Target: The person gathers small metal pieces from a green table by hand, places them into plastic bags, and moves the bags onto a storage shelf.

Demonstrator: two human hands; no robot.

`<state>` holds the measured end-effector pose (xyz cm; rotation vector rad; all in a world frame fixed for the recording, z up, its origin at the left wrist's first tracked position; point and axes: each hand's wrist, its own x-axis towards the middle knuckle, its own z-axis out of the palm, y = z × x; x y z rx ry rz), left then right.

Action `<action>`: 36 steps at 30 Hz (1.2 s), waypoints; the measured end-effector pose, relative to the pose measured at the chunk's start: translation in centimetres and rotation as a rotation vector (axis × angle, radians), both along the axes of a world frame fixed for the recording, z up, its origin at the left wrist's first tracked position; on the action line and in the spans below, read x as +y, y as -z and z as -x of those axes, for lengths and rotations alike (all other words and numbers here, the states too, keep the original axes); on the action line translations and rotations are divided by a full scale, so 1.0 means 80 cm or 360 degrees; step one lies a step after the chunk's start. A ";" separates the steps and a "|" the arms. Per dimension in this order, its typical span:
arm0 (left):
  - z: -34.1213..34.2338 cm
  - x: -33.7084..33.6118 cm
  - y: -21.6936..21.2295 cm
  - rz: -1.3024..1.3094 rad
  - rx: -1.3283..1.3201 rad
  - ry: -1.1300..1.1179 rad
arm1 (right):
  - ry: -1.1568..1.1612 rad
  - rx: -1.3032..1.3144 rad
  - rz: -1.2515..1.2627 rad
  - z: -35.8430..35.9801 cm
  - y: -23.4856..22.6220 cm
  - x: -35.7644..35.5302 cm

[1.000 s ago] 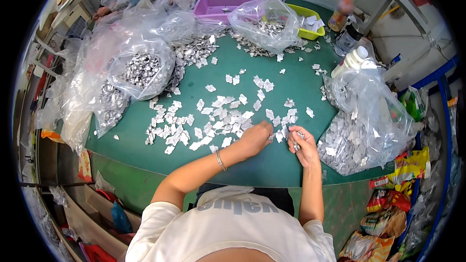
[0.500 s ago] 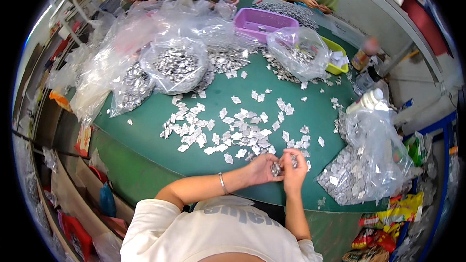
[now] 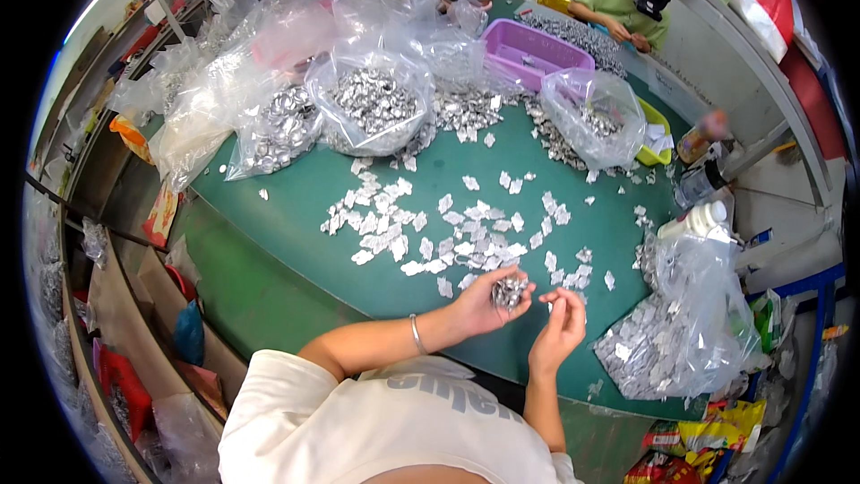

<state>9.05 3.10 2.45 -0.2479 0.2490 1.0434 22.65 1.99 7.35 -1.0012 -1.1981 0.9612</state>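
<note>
Cupped in my left hand (image 3: 479, 308) is a small heap of shiny silver metal pieces (image 3: 509, 294), with the fingers curled round it. My right hand (image 3: 560, 330) is just to the right, a short gap away, its thumb and fingertips pinched together. Whatever lies in that pinch is too small to make out. Beyond both hands, flat silver pieces with wavy outlines (image 3: 484, 249) are scattered over the green table (image 3: 296, 224), some overlapping.
Clear bags of silver parts (image 3: 372, 108) stand at the far left, another bag (image 3: 658, 332) at the near right. A purple basin (image 3: 537, 49) and a yellow-green basket (image 3: 658, 157) sit farther back. White bottles (image 3: 699, 217) line the right edge. A person in green (image 3: 614, 0) works across the table.
My hands have moved apart: the right has drawn away to the right, and the left has turned so its silver pieces show. The whole view has shifted slightly.
</note>
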 end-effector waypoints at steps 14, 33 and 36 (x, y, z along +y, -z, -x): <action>0.028 -0.013 -0.019 0.0005 0.0383 -0.0031 | -0.0137 0.0210 0.0379 0.006 0.042 -0.020; 0.016 0.106 -0.058 0.0026 0.0643 -0.0174 | -0.0112 0.0289 0.0436 -0.004 0.080 0.004; 0.025 0.243 -0.090 -0.0391 0.0552 -0.0291 | -0.0140 0.0229 0.0449 -0.011 0.084 0.007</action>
